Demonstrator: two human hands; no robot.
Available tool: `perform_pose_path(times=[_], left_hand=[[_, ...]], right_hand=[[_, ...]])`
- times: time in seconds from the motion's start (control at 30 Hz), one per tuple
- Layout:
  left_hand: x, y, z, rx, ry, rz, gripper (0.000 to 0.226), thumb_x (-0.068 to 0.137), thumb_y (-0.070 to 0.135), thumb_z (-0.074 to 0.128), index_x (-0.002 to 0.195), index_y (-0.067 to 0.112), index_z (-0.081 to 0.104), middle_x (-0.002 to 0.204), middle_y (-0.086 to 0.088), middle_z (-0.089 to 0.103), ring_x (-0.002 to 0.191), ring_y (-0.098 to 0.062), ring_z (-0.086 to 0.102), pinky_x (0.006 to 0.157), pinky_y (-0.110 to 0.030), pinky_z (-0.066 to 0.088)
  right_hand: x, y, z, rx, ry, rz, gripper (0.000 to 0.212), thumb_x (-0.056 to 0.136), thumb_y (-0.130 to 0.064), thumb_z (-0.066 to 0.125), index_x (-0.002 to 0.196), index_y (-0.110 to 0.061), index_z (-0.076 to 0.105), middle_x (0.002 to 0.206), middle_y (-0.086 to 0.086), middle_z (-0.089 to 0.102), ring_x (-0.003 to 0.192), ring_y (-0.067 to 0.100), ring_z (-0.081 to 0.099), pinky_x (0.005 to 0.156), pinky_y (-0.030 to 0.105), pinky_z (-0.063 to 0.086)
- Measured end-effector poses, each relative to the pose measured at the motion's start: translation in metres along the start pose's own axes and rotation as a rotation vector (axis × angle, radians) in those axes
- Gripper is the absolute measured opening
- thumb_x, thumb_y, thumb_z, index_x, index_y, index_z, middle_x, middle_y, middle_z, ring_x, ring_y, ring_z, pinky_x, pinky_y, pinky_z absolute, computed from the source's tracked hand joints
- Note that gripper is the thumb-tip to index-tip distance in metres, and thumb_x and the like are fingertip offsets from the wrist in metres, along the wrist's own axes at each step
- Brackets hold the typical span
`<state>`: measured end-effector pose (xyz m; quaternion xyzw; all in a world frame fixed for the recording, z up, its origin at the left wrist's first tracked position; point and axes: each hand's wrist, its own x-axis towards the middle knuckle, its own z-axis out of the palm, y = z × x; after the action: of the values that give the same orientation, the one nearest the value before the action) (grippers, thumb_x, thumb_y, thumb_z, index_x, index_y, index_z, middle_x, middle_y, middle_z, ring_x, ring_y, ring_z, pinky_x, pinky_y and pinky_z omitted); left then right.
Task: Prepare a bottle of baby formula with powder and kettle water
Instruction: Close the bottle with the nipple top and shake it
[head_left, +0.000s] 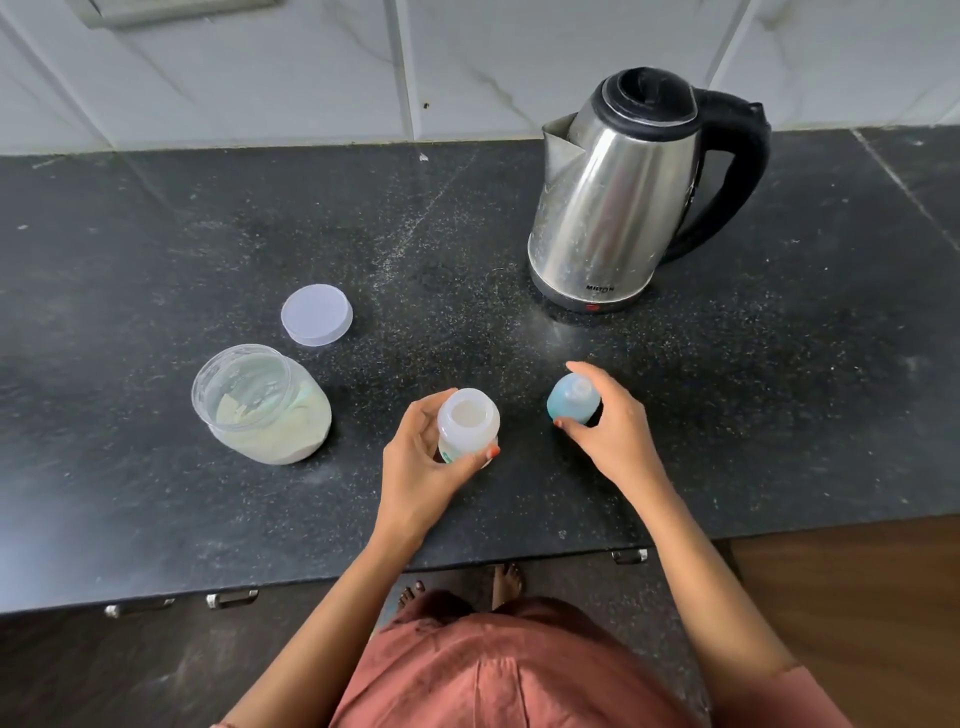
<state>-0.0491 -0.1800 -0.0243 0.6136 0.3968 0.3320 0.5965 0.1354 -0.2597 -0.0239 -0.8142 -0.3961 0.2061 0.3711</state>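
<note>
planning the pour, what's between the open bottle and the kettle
Nothing: in the head view only bare black counter lies between the bottle in the left hand and the kettle.

Only one word can be read: "MILTON", a brand name in small dark capitals on the steel kettle (618, 197). It is printed low on the front, just above the black base band. Under it, on that band, is a small red mark with no lettering that can be made out. The bottle (468, 415) has a patch of green print low on its side. The left hand (415, 467) partly covers the print, and it is too small to read.
</note>
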Motion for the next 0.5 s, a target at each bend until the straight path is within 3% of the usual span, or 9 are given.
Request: perform_pose_path(times=[0.17,0.3,0.4,0.5], left_hand=[[0.003,-0.006,-0.006,0.027,-0.052,0.015,0.061,0.059,0.010,0.086,0.105,0.033,0.054,0.106,0.017,0.064,0.104,-0.005,0.060,0.092,-0.025,0.046],[0.002,-0.004,-0.007,0.042,-0.083,0.050,0.059,0.062,0.012,0.085,0.106,0.033,0.052,0.111,0.015,0.061,0.105,-0.002,0.058,0.093,-0.024,0.045],[0.002,-0.007,-0.008,0.036,-0.090,0.055,0.058,0.061,0.020,0.084,0.108,0.034,0.053,0.110,0.014,0.062,0.106,-0.006,0.058,0.092,-0.029,0.046],[0.003,-0.010,-0.009,0.042,-0.098,0.069,0.058,0.063,0.020,0.084,0.108,0.035,0.052,0.110,0.012,0.063,0.104,-0.008,0.059,0.090,-0.029,0.048]], right_hand=[[-0.007,-0.036,-0.009,0.180,0.133,0.037,0.057,0.069,-0.007,0.077,0.120,-0.020,0.056,0.115,-0.012,0.056,0.108,0.007,0.054,0.095,0.022,0.044],[-0.019,-0.078,-0.018,0.332,0.114,-0.101,0.056,0.067,-0.005,0.078,0.111,-0.030,0.054,0.110,-0.021,0.056,0.100,-0.006,0.057,0.088,0.015,0.048],[-0.026,-0.097,-0.012,0.371,0.015,-0.151,0.059,0.066,-0.002,0.078,0.108,-0.034,0.053,0.111,-0.017,0.058,0.099,-0.005,0.060,0.085,0.013,0.049],[-0.030,-0.103,-0.001,0.318,-0.032,-0.185,0.059,0.065,-0.002,0.079,0.113,-0.026,0.055,0.112,-0.007,0.061,0.103,0.004,0.061,0.088,0.018,0.050]])
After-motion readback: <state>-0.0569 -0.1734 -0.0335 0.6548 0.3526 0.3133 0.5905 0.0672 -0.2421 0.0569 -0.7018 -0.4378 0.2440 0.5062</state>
